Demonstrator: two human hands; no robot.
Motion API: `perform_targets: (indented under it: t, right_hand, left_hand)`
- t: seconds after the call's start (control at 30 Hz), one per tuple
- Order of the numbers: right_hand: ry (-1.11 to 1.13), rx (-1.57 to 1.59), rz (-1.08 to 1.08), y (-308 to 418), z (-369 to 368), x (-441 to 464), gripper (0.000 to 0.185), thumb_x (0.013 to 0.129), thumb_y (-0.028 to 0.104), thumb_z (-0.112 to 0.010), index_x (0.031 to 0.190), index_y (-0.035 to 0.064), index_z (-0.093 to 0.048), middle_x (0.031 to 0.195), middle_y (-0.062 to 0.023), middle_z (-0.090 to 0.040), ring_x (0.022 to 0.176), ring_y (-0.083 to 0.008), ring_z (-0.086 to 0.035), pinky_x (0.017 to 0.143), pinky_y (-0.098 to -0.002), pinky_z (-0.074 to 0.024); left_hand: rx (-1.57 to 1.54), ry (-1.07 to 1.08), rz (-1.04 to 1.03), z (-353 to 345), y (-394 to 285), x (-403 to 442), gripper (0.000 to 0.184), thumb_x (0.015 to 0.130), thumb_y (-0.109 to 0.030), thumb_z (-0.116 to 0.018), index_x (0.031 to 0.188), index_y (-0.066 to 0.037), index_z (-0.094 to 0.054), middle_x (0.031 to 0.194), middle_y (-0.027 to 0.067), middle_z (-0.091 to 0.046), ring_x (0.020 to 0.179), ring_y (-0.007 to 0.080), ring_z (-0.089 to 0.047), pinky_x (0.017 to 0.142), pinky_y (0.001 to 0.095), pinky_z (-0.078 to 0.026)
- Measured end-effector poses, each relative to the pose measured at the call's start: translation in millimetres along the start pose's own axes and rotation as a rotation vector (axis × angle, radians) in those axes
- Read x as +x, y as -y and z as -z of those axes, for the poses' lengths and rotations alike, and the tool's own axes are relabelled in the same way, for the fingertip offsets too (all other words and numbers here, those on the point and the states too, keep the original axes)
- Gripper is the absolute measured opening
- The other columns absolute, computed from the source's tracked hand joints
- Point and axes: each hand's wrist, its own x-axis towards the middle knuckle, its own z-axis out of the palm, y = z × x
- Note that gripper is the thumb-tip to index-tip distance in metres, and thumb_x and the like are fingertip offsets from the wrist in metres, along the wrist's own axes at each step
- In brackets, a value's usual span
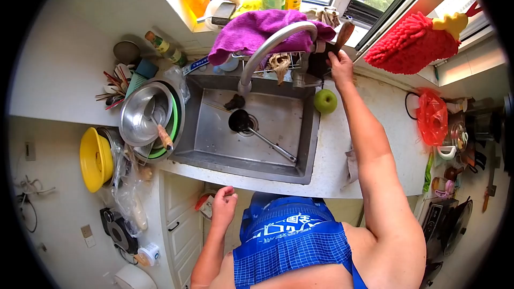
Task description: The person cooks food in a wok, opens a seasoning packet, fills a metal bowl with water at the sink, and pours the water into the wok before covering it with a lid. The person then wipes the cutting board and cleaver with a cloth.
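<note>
My right hand (341,67) reaches to the back right corner of the sink, its fingers closed on a cleaver (319,63) where the dark blade meets the brown wooden handle. The handle points up toward the window. A green apple (325,101) sits on the counter just below that hand. My left hand (224,206) hangs in front of the counter edge, fingers loosely curled, with nothing visible in it. In the steel sink (214,150) lie a black ladle (241,122) over the drain and a dark brown scrap (234,101).
A curved faucet (267,45) arches over the sink, before a purple towel (251,32) on a wire rack. Steel bowls (140,109) are stacked at the left, beside a yellow basin (96,159). A red mitt (409,43) and red bag (431,116) are at the right.
</note>
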Motion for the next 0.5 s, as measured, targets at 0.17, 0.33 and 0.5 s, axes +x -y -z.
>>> perform_targets:
  t: [0.17, 0.33, 0.5]
  right_hand:
    - [-0.149, -0.116, -0.113, -1.0, -7.6, 25.2, 0.019, 0.085, 0.006, -0.058, 0.103, 0.0008, -0.054, 0.084, -0.0053, -0.062, 0.075, -0.0124, -0.060, 0.065, -0.0266, -0.0506]
    - [-0.219, -0.609, 0.045, -29.7, 11.1, 40.6, 0.035, 0.078, 0.009, -0.063, 0.110, 0.0013, -0.050, 0.106, -0.0166, -0.060, 0.099, -0.0283, -0.058, 0.086, -0.0388, -0.0445]
    - [-0.216, -0.723, 0.069, -13.7, 11.3, 30.3, 0.046, 0.075, 0.013, -0.070, 0.112, -0.0014, -0.046, 0.106, -0.0184, -0.058, 0.097, -0.0289, -0.058, 0.085, -0.0378, -0.0456]
  left_hand:
    - [-0.002, 0.016, 0.049, 7.0, 4.0, 6.6, 0.032, 0.083, -0.011, -0.060, 0.110, 0.003, -0.054, 0.102, 0.0100, -0.061, 0.077, 0.0114, -0.058, 0.071, 0.0254, -0.047]
    - [-0.028, -0.033, -0.029, 14.8, 0.6, 10.7, 0.033, 0.083, -0.011, -0.060, 0.111, 0.003, -0.053, 0.101, 0.0106, -0.060, 0.079, 0.0124, -0.059, 0.072, 0.0257, -0.047]
    - [-0.200, -0.114, -0.044, 38.7, -27.8, 24.7, 0.032, 0.085, -0.009, -0.057, 0.115, 0.003, -0.050, 0.100, 0.0096, -0.059, 0.081, 0.0122, -0.059, 0.069, 0.0243, -0.048]
